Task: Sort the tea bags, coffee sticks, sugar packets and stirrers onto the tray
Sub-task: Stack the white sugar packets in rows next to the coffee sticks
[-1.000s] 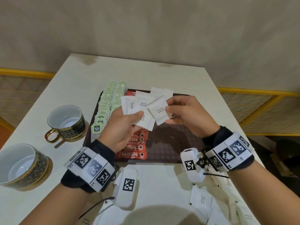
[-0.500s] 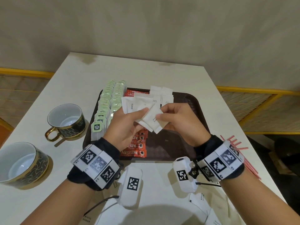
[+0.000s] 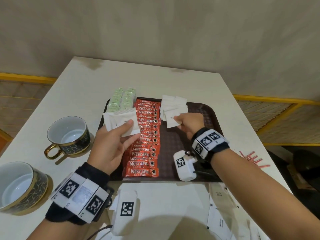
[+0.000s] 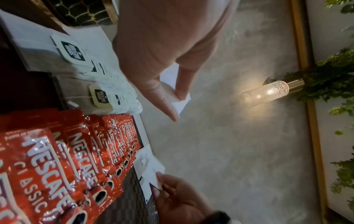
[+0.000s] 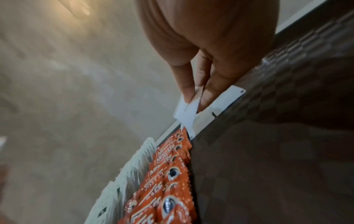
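- Head view: we hold a fan of sugar packets [image 3: 121, 122] in our left hand [image 3: 110, 146], thumb clamped over them, above the left part of the tray [image 3: 210, 116]. Our right hand [image 3: 189, 123] pinches one packet [image 3: 171, 121] at the near end of the sugar row [image 3: 174, 105], far on the tray. The tea bags [image 3: 122, 99] fill the left column in two rows and the coffee sticks [image 3: 146, 135] the next column. We judge both kinds done, sugar partly done and the stirrers [image 3: 251, 158] untouched, lying on the table [image 3: 69, 94] right of the tray. More loose packets [image 3: 219, 220] lie near us. We count two cups [image 3: 68, 135] at left, roughly fifteen coffee sticks and about five stirrers; the tea bags overlap too much to count.
- Left wrist view: our left fingers [image 4: 184, 84] curl round the white packets, with tea bags and coffee sticks below. We cannot count the packets held.
- Right wrist view: the right fingers [image 5: 188, 84] nip a packet's corner just above the sugar row, beside the coffee sticks. The picture is blurred.
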{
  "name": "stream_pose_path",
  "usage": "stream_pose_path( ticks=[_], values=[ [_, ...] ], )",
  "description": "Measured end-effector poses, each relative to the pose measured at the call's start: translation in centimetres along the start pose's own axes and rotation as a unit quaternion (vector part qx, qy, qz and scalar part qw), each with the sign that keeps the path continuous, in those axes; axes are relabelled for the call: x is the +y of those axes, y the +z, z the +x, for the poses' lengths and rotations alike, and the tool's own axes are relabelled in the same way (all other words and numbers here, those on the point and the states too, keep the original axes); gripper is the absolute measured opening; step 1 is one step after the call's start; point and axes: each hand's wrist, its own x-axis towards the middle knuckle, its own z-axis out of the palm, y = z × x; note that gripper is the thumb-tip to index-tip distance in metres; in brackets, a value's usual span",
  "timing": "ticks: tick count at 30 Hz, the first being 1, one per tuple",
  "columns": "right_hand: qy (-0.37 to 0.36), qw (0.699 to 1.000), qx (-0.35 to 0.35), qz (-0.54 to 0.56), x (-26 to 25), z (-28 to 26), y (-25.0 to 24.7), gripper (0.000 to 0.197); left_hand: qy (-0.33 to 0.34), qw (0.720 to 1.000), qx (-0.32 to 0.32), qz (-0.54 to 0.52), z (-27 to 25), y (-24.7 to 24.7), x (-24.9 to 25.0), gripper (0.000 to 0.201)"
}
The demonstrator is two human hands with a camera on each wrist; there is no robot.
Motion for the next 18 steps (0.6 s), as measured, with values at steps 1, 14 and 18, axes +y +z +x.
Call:
stream_pose_path(
  ticks=[1,14,18],
  values=[
    [-0.002,1.000,-0.002,-0.010,0.1,0.7,0.4,0.012,0.000,1.000,-0.001,0.001,0.0,0.0,0.0,0.045],
    [0.047,0.999,0.022,-0.008,-0.5,2.1,1.2,0.021,-0.012,1.000,-0.022,-0.002,-0.4,-0.8,0.4,0.048],
    [0.063,0.997,0.042,-0.017,-1.0,2.6,-1.5,0.010,-0.018,1.000,-0.022,0.001,-0.5,-0.8,0.4,0.049]
  ],
)
